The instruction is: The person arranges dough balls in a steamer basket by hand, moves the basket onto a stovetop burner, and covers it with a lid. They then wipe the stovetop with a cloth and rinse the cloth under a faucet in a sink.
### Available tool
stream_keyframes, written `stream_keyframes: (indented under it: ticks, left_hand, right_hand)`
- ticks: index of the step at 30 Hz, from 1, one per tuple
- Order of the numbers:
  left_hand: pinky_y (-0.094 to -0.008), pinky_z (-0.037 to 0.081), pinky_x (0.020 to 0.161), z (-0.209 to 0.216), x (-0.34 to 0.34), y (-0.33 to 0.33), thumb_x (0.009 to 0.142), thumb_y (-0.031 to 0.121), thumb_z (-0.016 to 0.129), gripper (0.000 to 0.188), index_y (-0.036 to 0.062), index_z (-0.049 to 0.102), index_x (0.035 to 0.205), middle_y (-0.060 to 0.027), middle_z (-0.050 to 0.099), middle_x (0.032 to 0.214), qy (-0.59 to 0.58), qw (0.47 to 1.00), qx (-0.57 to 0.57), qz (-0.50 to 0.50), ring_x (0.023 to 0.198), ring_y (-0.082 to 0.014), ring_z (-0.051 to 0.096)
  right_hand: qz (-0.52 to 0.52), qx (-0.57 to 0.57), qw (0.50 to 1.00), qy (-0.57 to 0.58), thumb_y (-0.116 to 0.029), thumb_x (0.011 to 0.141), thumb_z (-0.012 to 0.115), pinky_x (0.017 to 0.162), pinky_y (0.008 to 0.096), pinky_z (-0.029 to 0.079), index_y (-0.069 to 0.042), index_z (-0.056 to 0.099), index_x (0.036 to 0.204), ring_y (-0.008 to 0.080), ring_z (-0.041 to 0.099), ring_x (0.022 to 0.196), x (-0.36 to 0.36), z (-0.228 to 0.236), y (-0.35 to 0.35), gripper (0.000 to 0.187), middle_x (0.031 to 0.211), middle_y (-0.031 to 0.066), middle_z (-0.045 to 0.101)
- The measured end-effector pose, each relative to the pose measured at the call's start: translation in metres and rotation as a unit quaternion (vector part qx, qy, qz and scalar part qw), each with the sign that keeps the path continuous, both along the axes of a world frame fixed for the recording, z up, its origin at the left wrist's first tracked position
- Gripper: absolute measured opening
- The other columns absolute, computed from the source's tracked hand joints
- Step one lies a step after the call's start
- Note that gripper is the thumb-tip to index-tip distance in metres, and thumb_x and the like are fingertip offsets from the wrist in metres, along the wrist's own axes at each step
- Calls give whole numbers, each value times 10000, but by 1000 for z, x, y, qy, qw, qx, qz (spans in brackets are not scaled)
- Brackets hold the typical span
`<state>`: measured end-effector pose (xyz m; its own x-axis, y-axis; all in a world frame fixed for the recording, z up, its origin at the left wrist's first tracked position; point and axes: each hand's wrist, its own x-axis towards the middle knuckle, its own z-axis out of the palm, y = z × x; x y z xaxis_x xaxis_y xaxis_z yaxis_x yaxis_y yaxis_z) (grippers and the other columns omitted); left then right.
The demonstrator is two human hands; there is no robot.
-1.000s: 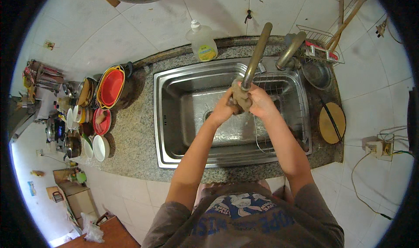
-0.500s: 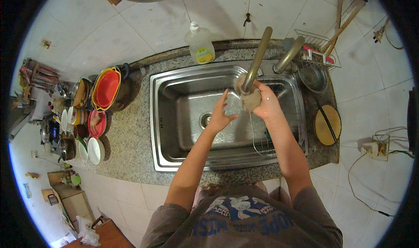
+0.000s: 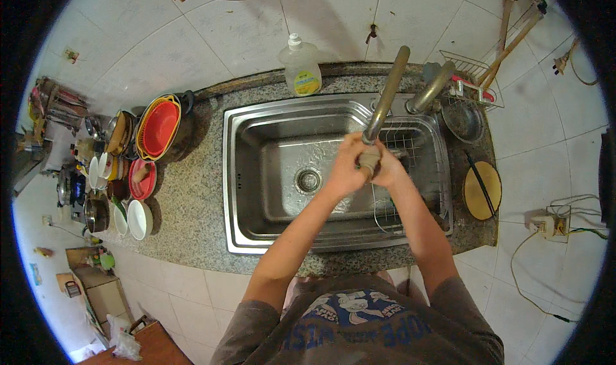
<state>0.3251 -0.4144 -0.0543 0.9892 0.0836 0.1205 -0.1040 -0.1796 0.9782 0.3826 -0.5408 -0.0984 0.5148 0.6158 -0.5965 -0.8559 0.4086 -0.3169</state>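
Note:
Both hands are together over the right part of the steel sink (image 3: 269, 244), just below the faucet spout (image 3: 387, 95). Between them is a bunched beige-grey cloth (image 3: 369, 159), mostly covered by the fingers. My left hand (image 3: 347, 167) grips it from the left, and my right hand (image 3: 389, 167) closes round it from the right. A thin pale string or wire hangs below the hands. The round drain (image 3: 308, 181) lies in the wet basin, left of my left hand.
A wire rack (image 3: 405, 137) stands in the sink's right side. Behind the sink is a clear soap bottle (image 3: 301, 73). A dark metal bowl (image 3: 463, 121) and a round board (image 3: 482, 190) with black chopsticks are on the right. Red and yellow baskets (image 3: 159, 130) and white bowls (image 3: 140, 220) crowd the left.
My left hand has moved right and closed on the cloth, meeting my right hand. The cloth is now squeezed into a tighter bunch. My right hand has shifted slightly down.

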Motion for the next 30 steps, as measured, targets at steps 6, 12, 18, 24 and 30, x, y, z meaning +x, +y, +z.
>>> stream_keyframes:
  ticks: [6,12,18,24,30]
  left_hand:
    - [-252,427,680,12,4,14,687,26,461,272,1,474,958,-68,542,850,137,848,-494,-137,755,-151,528]
    - [-323,425,683,43,10,28,696,76,483,241,22,479,931,-92,531,791,110,990,3,-90,781,-236,525]
    - [-414,386,739,58,12,38,725,307,581,336,0,529,850,-220,492,805,-39,943,252,-214,852,-368,455]
    - [-437,428,702,30,22,28,771,360,550,401,-2,505,938,-219,565,777,57,928,344,-130,810,-410,527]
    - [-424,426,554,17,33,16,843,398,480,506,-63,528,640,-248,519,560,54,966,251,2,558,-414,500]
  right_hand:
    - [-41,222,973,43,-409,845,508,759,409,447,-65,563,946,222,555,883,-5,6,11,363,930,66,593]
    - [142,37,978,-146,-278,788,626,604,324,447,-75,462,1082,186,562,798,-20,55,-9,393,873,46,568]
    - [318,-166,869,-342,-72,697,679,574,260,422,-58,485,1053,132,528,707,-8,50,-6,406,852,20,555]
    - [265,-317,735,-537,-153,764,598,700,345,455,-12,572,918,225,583,771,-23,49,18,211,857,105,605]
    - [287,-459,595,-594,-248,793,550,706,430,457,0,564,917,363,578,818,-30,40,28,277,839,191,602]
